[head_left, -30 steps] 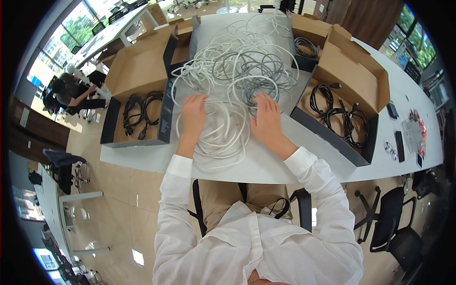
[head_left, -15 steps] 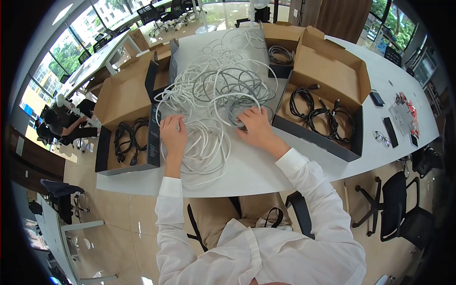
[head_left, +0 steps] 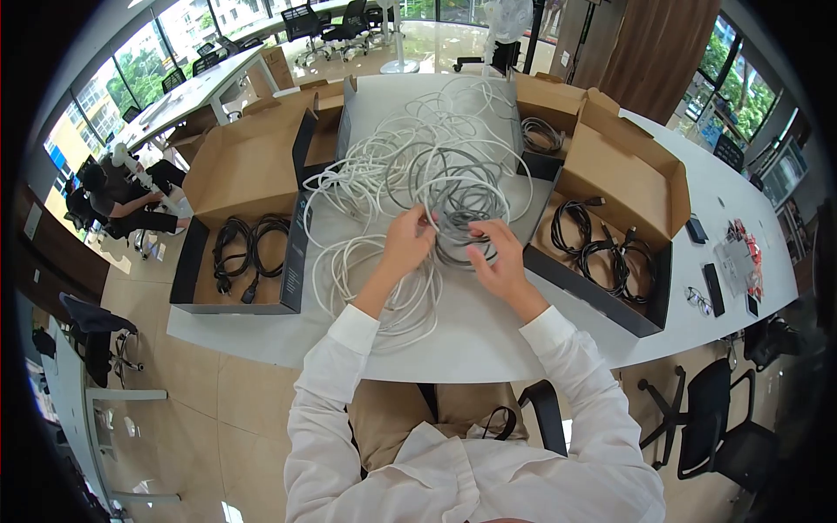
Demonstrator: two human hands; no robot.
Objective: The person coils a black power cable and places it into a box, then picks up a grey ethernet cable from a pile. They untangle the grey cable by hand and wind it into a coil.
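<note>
A coil of grey cable (head_left: 469, 202) lies among a loose tangle of white cables (head_left: 384, 148) in the middle of the table. At the coil's left edge, my left hand (head_left: 408, 248) has its fingertips closed together on the grey cable. My right hand (head_left: 501, 266) is at the coil's lower right, fingers touching the loops and thumb held apart from them. Looser white loops (head_left: 349, 266) spread below and to the left of my left hand. Parts of the cable at my left fingertips are hidden.
An open box (head_left: 235, 307) with black cables stands left, another (head_left: 641, 322) with black cables right. A box behind holds a grey coil (head_left: 542, 135). Glasses (head_left: 697, 301) and a black case (head_left: 695, 229) lie at the far right. A person (head_left: 122, 205) sits off to the left.
My left hand has moved right, from the white loops to the grey coil, and closed on it. My right hand has turned inward beside the coil. The grey loops are gathered closer together.
</note>
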